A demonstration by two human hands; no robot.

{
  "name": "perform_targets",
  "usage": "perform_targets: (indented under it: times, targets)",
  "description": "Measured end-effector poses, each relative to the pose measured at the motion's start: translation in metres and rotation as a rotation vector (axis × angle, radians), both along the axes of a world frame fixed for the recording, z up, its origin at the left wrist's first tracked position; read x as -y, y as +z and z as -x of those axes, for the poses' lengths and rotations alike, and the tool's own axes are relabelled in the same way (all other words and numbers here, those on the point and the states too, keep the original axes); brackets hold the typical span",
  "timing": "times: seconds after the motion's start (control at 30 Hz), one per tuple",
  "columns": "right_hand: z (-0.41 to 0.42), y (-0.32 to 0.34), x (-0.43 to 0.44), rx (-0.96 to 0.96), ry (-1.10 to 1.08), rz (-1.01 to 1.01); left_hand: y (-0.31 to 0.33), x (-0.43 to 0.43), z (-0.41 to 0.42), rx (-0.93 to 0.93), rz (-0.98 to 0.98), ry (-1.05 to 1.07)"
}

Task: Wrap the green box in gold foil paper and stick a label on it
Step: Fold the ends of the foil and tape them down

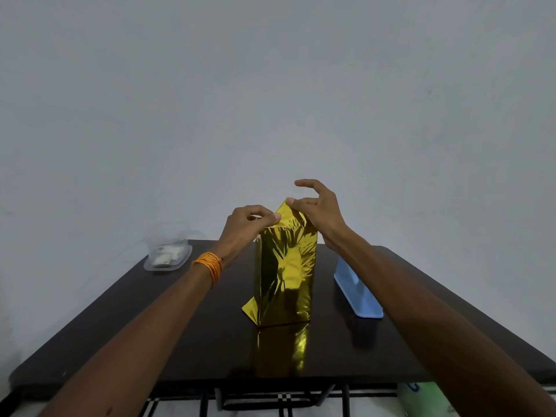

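A tall box stands upright in the middle of the dark table [150,326], fully covered in gold foil paper [285,275]; no green shows. A loose foil flap sticks out at its bottom left, and a pointed flap rises at the top. My left hand [249,224], with orange threads on the wrist, pinches the foil at the top left edge between thumb and fingers. From the right, my right hand [316,206] touches the tip of the top flap with its thumb, the other fingers spread and raised. No label is visible on the foil.
A clear plastic container [168,254] with small white pieces inside sits at the table's back left corner. A light blue tray-like object [358,290] lies on the right side. A pale wall stands close behind. A greenish object [421,395] shows below the table's front right.
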State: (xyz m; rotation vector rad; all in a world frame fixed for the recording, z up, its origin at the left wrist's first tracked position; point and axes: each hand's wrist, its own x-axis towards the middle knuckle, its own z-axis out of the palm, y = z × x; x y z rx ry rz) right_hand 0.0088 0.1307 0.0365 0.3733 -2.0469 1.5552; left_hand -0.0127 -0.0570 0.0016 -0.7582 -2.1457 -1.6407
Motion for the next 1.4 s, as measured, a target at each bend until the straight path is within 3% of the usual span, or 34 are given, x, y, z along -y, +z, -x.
perform_targets:
  times: [0.47,0.87,1.07,1.17,1.3,1.4]
  targets:
    - [0.015,-0.002,-0.004,0.126,0.04,-0.039,0.001,0.0,0.007,0.065,-0.057,-0.027]
    - [0.047,-0.008,-0.013,0.362,0.094,0.08,0.001,-0.005,0.01,0.071,-0.09,-0.101]
    - [0.051,-0.017,-0.009,0.318,0.043,0.116,-0.001,-0.01,0.01,0.073,-0.141,-0.048]
    - [0.05,-0.019,-0.009,0.275,0.035,0.1,0.0,-0.015,0.007,-0.021,-0.019,0.092]
    - [0.045,-0.019,-0.009,0.282,0.042,0.094,-0.006,-0.023,-0.013,-0.427,0.257,0.433]
    - [0.039,-0.017,-0.009,0.292,0.062,0.099,-0.009,-0.039,-0.041,-0.542,0.432,0.464]
